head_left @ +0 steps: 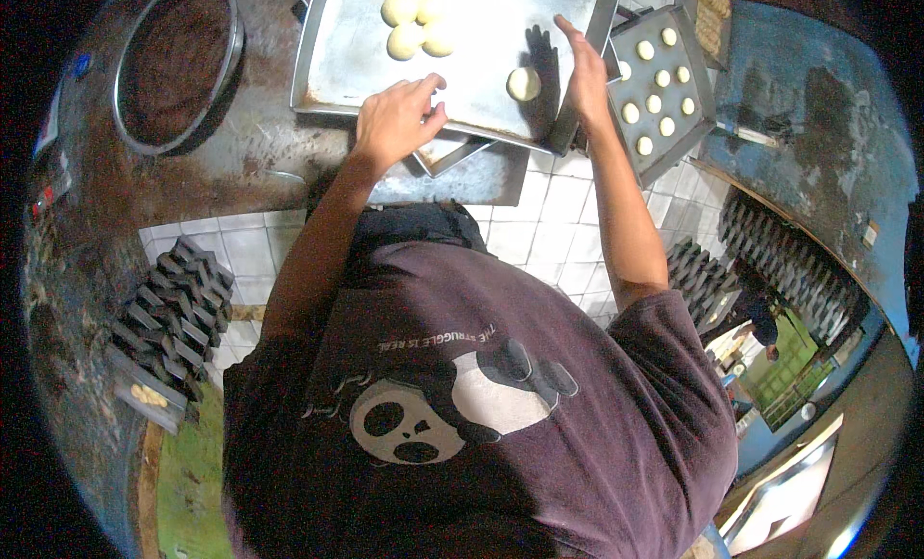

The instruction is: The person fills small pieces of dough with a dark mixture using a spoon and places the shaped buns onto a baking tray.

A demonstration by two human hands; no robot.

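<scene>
A large metal baking tray (475,78) lies in front of me. Pale round dough balls sit pressed together in a group (419,25) towards its far left, and a single dough ball (524,84) lies apart near the right side. My left hand (399,121) is over the tray's near edge, fingers loosely bent, thumb apart, holding nothing. Beside the right rim, my right hand (585,78) is upright with its fingers stretched out and nothing in it. Its shadow falls on the tray next to the single ball. Whether it touches the rim I cannot tell.
On the right, a lower dark tray (664,97) carries several small dough balls in rows. A large round metal pan (178,63) stands on the worn table at left. Stacks of dark metal tins (178,309) are on both sides. Farther right, another person (765,318) is visible.
</scene>
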